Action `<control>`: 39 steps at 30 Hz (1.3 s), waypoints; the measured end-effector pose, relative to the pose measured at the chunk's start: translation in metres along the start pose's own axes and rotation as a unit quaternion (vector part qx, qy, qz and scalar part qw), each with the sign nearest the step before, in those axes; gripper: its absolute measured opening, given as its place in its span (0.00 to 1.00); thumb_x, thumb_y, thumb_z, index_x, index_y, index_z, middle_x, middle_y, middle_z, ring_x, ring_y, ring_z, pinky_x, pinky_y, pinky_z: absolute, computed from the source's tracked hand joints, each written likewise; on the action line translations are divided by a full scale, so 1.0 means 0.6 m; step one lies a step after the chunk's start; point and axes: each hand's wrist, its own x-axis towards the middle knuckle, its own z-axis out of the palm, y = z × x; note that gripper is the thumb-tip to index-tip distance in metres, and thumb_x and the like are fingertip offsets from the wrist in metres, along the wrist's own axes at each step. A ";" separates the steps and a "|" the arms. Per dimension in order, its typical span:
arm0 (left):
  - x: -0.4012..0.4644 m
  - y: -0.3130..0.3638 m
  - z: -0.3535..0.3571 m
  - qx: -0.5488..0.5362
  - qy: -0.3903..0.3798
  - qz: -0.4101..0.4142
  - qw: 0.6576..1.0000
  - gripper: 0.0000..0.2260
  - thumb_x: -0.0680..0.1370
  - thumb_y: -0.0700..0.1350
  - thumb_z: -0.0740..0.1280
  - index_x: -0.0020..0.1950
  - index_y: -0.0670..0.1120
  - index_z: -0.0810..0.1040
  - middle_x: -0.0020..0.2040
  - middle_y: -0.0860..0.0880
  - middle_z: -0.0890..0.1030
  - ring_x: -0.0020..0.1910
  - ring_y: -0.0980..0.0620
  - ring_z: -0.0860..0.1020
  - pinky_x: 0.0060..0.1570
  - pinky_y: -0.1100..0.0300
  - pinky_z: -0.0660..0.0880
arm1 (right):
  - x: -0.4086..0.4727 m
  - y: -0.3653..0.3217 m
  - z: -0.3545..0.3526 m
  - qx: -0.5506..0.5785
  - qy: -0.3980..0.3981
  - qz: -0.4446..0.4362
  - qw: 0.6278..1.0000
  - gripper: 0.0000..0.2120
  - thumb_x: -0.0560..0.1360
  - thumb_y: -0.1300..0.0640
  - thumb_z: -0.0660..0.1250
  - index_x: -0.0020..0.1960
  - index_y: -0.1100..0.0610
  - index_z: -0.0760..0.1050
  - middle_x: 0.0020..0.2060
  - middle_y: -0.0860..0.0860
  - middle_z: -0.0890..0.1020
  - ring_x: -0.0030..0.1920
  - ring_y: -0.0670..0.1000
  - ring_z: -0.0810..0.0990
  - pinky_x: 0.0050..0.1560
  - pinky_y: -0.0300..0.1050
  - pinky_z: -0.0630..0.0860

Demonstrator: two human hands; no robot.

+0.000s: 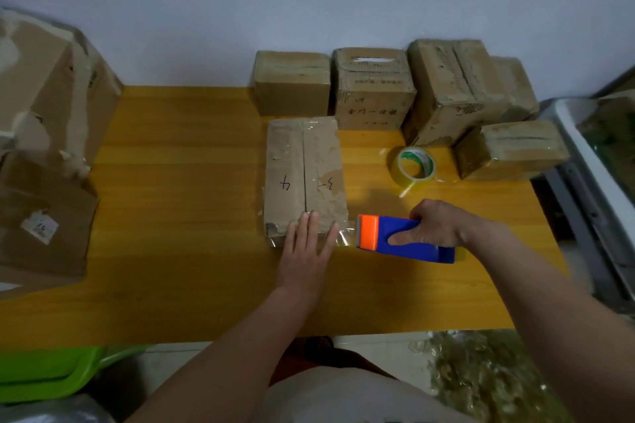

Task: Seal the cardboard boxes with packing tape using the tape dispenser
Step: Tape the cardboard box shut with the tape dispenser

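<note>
A flat cardboard box (304, 168) marked "4" and "3" lies in the middle of the yellow table (178, 209). My left hand (305, 251) presses flat on its near edge, fingers straight, over a strip of clear tape (343, 237). That strip runs right to a blue and orange tape dispenser (402, 239). My right hand (438, 225) grips the dispenser just right of the box, thumb on its side.
A spare roll of clear tape (412, 166) stands behind the dispenser. Several taped boxes (374, 89) line the back right of the table. Larger worn boxes (44, 134) crowd the left side. A green bin (44, 374) sits below the near edge.
</note>
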 end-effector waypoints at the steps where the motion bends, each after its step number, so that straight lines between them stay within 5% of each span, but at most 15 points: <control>1: 0.002 0.002 0.001 0.005 0.002 -0.003 1.000 0.43 0.79 0.39 0.61 0.74 0.51 0.26 0.70 0.38 0.27 0.74 0.38 0.31 0.70 0.43 0.31 | -0.001 0.003 0.001 0.007 -0.004 -0.001 1.000 0.24 0.66 0.33 0.71 0.46 0.52 0.75 0.43 0.50 0.79 0.45 0.51 0.78 0.46 0.46 0.74; 6: 0.013 -0.007 -0.001 0.036 -0.016 0.023 0.999 0.40 0.79 0.40 0.59 0.75 0.49 0.29 0.72 0.42 0.25 0.73 0.38 0.28 0.69 0.35 0.33 | 0.002 0.013 0.001 0.031 -0.020 -0.007 0.999 0.21 0.66 0.34 0.72 0.44 0.51 0.76 0.41 0.49 0.80 0.42 0.49 0.78 0.42 0.43 0.73; 13: 0.016 -0.012 0.001 0.027 -0.029 0.021 0.999 0.47 0.75 0.44 0.64 0.73 0.52 0.25 0.75 0.46 0.26 0.72 0.39 0.26 0.67 0.35 0.28 | -0.005 0.033 -0.021 0.039 -0.040 -0.003 0.998 0.20 0.65 0.37 0.73 0.43 0.53 0.75 0.38 0.50 0.80 0.40 0.49 0.79 0.39 0.41 0.72; 21: 0.017 0.002 -0.006 0.031 -0.039 -0.005 0.999 0.46 0.76 0.46 0.64 0.74 0.53 0.26 0.74 0.41 0.26 0.72 0.36 0.28 0.70 0.33 0.34 | 0.002 0.019 -0.007 -0.006 -0.055 0.046 0.997 0.22 0.71 0.39 0.68 0.55 0.54 0.72 0.46 0.51 0.78 0.47 0.51 0.78 0.47 0.46 0.74; 27: 0.020 0.019 -0.009 0.033 -0.045 -0.037 0.998 0.44 0.78 0.46 0.63 0.74 0.52 0.26 0.74 0.37 0.28 0.73 0.33 0.30 0.70 0.32 0.36 | -0.010 -0.029 -0.005 -0.096 0.002 0.065 0.993 0.21 0.75 0.40 0.64 0.56 0.56 0.69 0.43 0.51 0.75 0.47 0.53 0.77 0.43 0.45 0.72; 34: 0.020 0.019 -0.011 0.023 -0.047 -0.039 0.998 0.46 0.78 0.45 0.64 0.75 0.53 0.27 0.74 0.37 0.28 0.73 0.33 0.29 0.70 0.33 0.35 | -0.004 -0.091 0.016 -0.216 0.090 0.062 0.970 0.18 0.77 0.44 0.63 0.59 0.56 0.73 0.51 0.52 0.78 0.51 0.54 0.78 0.42 0.45 0.71; 39: 0.019 0.014 -0.011 -0.008 -0.060 -0.045 0.997 0.50 0.74 0.50 0.69 0.75 0.54 0.27 0.74 0.39 0.26 0.72 0.35 0.27 0.70 0.35 0.32 | 0.000 -0.026 0.014 -0.266 0.140 0.107 0.948 0.13 0.81 0.50 0.58 0.58 0.55 0.75 0.54 0.51 0.80 0.55 0.52 0.79 0.44 0.44 0.71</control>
